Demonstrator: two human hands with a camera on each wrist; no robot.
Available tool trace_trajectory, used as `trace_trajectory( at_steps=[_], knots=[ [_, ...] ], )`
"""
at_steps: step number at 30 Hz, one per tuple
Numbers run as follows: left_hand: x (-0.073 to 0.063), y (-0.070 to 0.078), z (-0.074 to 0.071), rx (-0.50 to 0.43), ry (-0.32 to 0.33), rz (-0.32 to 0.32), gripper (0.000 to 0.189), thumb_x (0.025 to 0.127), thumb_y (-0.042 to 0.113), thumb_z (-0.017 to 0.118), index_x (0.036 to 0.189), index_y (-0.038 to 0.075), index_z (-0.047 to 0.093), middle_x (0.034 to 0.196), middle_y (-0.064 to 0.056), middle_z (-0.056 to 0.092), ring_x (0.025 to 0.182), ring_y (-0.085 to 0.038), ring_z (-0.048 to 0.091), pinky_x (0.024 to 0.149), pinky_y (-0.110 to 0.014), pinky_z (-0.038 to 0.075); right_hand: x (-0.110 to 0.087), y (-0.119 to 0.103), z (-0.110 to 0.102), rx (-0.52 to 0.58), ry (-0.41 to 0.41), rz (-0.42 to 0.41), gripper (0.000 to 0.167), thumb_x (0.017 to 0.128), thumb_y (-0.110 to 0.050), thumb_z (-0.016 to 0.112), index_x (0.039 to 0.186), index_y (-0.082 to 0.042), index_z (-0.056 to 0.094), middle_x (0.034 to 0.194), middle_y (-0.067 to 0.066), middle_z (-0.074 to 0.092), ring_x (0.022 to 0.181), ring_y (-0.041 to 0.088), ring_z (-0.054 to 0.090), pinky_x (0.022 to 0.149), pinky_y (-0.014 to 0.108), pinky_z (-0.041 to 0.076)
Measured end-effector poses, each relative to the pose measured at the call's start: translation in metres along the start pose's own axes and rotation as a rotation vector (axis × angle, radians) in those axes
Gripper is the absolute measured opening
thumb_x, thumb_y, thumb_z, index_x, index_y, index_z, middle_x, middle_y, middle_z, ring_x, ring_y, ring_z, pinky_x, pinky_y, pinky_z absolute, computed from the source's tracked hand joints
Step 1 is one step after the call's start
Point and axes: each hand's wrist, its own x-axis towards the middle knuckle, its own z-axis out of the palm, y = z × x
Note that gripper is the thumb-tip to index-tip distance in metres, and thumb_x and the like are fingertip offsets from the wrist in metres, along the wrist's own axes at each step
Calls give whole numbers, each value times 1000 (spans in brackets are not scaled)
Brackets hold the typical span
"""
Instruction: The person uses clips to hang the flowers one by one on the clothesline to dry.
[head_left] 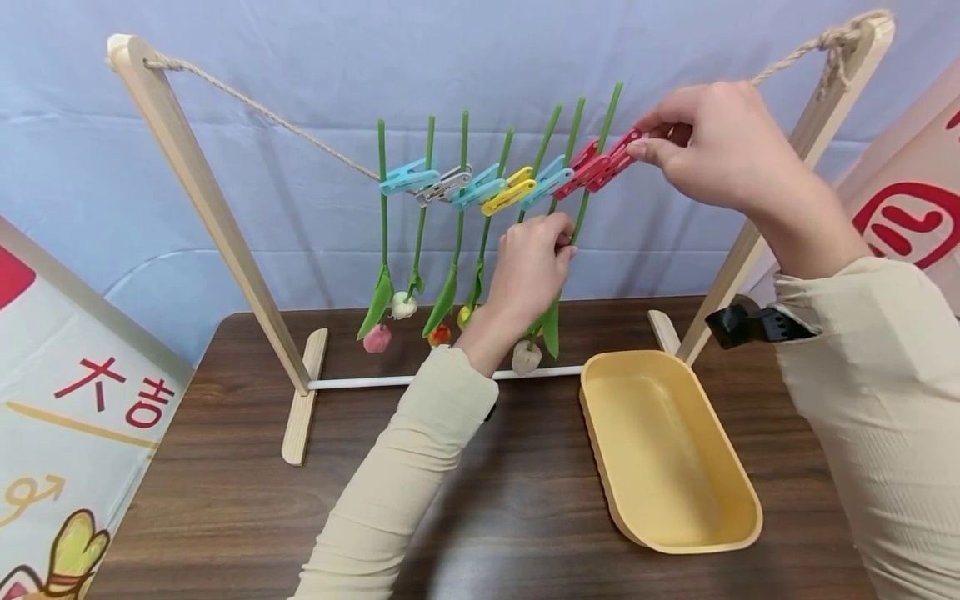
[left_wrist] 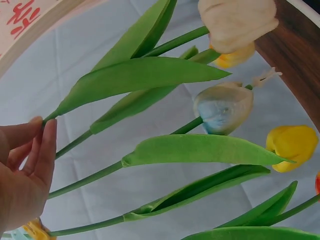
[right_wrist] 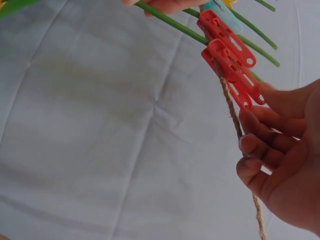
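Observation:
My right hand [head_left: 723, 150] pinches the handle end of the outermost red clothespin [right_wrist: 234, 65] between thumb and fingers. That clothespin sits on the twine rope [right_wrist: 231, 107] at the stem of the rightmost artificial tulip. Lower down, my left hand [head_left: 528, 262] pinches the same tulip's green stem [head_left: 609, 121] just above its leaf [left_wrist: 145, 80]. A whitish tulip head [head_left: 527, 357] hangs below this hand. Another red clothespin [head_left: 576, 173] adjoins the first. Farther left, blue, yellow [head_left: 510, 192] and grey [head_left: 444, 185] clothespins clip more tulips upside down on the rope.
The rope hangs between two wooden posts [head_left: 202, 192] joined low by a white rod [head_left: 360, 382]. A yellow plastic bin [head_left: 600, 442] stands on the brown table [head_left: 225, 517] at the right. Pale cloth [head_left: 300, 50] covers the background.

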Motion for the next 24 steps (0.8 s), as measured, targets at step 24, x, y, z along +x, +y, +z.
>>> trace_trajectory(
  at_steps=[24],
  knots=[
    [-7, -19, -1, -77, 53, -54, 18, 91, 16, 56, 95, 5, 69, 86, -4, 67, 74, -13, 59, 70, -23, 45, -23, 17, 18, 251, 165, 112, 26, 87, -18, 60, 104, 0, 66, 64, -16, 50, 55, -1, 44, 55, 18, 31]
  ],
)
